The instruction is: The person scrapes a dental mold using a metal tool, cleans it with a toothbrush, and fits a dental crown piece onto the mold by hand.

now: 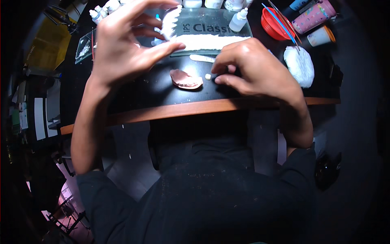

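Note:
My left hand is raised over the left of the glass slab, its curved fingers spread from the thumb, near a ragged white strip. A long white strip lies along the slab's front. My right hand rests low over the bench, fingers curled, thumb apart from the index finger, beside a small cream-coloured piece. Left of that sits a pink, curved dental piece with a pale inner rim. A white flat tool lies behind, partly hidden by my right hand.
Small bottles stand at the back. At right are a red bowl with thin tools, a pink tumbler, an orange-lidded container and a white wad. A small glass plate lies left. The wooden bench edge runs in front.

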Motion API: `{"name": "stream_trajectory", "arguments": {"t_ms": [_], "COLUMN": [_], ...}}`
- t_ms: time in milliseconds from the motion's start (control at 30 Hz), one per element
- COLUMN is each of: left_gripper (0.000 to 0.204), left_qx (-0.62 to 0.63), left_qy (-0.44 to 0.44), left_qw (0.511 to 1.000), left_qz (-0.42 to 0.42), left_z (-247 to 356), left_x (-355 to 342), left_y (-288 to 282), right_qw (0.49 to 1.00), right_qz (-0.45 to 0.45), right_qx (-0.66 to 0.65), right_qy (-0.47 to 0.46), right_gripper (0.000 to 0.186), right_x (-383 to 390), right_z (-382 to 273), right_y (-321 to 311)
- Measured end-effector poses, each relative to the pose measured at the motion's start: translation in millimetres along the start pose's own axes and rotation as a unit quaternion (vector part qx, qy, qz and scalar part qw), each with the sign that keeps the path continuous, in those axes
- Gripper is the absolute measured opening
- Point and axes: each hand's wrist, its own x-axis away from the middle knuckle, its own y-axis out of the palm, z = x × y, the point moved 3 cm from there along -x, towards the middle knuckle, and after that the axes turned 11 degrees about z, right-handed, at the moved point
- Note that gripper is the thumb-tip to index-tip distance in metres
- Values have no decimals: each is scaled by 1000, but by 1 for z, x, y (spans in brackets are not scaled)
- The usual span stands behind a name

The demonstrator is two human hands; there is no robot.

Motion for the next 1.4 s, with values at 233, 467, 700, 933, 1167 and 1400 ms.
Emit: {"name": "stream_trajectory", "arguments": {"t_ms": [233, 467, 700, 933, 1167, 1400], "left_gripper": [60, 64, 61, 64, 63, 59], "left_qx": [-7, 42, 79, 37, -21, -36], "left_qy": [39, -8, -13, 89, 156, 162], "left_qw": [996, 993, 988, 988, 978, 974], "left_qz": [76, 108, 134, 117, 139, 154], "left_z": [-41, -43, -43, -33, -25, -26], "left_x": [-18, -6, -8, -6, 0, 1], "left_y": [40, 37, 41, 39, 38, 35], "right_qw": [995, 995, 988, 941, 858, 862], "right_qz": [-54, -101, -2, 89, 106, 104], "right_qx": [87, 23, -152, -319, -480, -477], "right_qy": [0, -14, 35, 62, 149, 141], "right_gripper": [7, 9, 13, 18, 19, 18], "right_x": [-18, -24, -28, -31, -28, -31], "right_z": [7, 4, 22, 40, 38, 32], "right_y": [25, 16, -17, -8, 15, 25]}}
